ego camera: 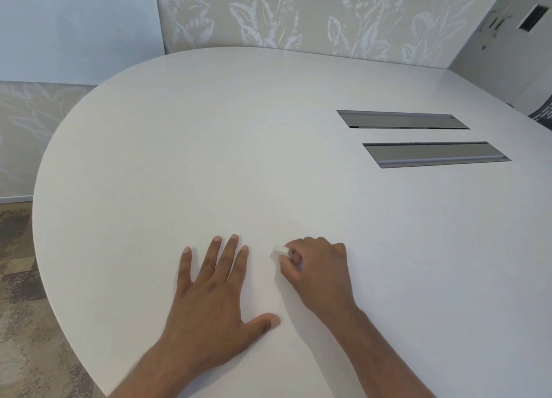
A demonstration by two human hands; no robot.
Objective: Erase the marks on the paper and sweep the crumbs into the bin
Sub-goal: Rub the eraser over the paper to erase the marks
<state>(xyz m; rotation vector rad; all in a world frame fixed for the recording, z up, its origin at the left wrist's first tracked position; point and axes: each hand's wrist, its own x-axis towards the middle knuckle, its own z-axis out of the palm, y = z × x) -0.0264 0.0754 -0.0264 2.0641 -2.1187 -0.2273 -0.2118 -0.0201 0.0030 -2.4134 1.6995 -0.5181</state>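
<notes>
My left hand [213,290] lies flat, palm down, fingers spread, on the white surface near the table's front edge. To its right, my right hand [316,270] pinches a small white eraser [280,251] between thumb and fingers, its tip pressed down onto the surface. White paper [263,281] under and between the hands blends with the tabletop, so its edges are hard to make out. Only very faint lines show near the eraser. No crumbs and no bin can be seen.
The large white rounded table [209,143] fills the view. Two grey recessed cable slots [403,119] [436,154] sit at the right. Patterned carpet [21,308] lies past the table's left edge. A leaf-patterned wall and a door stand behind.
</notes>
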